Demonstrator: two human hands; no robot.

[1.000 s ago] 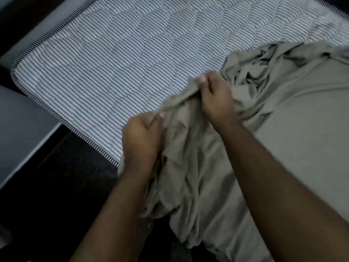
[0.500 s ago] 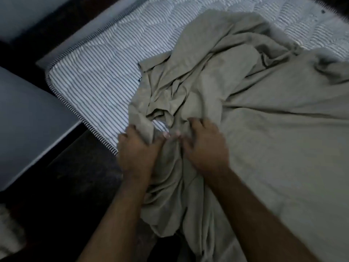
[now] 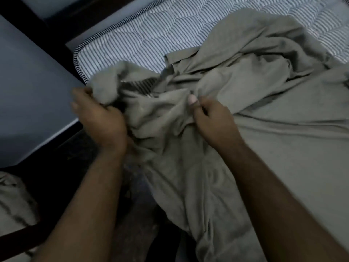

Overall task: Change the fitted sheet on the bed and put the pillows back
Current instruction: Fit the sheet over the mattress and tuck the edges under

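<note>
Near the middle of the frame both hands work the bunched edge of the olive-grey fitted sheet (image 3: 255,103), which lies rumpled across the right half of the picture and hangs off the near edge of the bed toward the lower centre. The left hand (image 3: 100,120) has its fingers curled round a wad of the fabric at centre left, just over the corner of the striped mattress (image 3: 151,35). The right hand (image 3: 213,120) pinches a fold between thumb and curled fingers, the thumbnail showing pale at the top of the hand. Between the two hands a small patch of the striped ticking shows through a gap in the cloth.

The upper part of the frame is bare mattress, so the sheet is not yet seated on this corner. No pillows are in view. At the left sits a flat grey surface (image 3: 28,91), and a pale crumpled cloth (image 3: 13,201) lies at the lower left; motion blur makes it hard to say what it is, possibly the old sheet.

The risks, as I judge them: the gathered cloth may not be the true corner pocket, so pulling it over the mattress corner would leave the sheet twisted. A shallow tuck could spring back off. The hanging fabric might also drag on the dark floor (image 3: 75,167).
</note>
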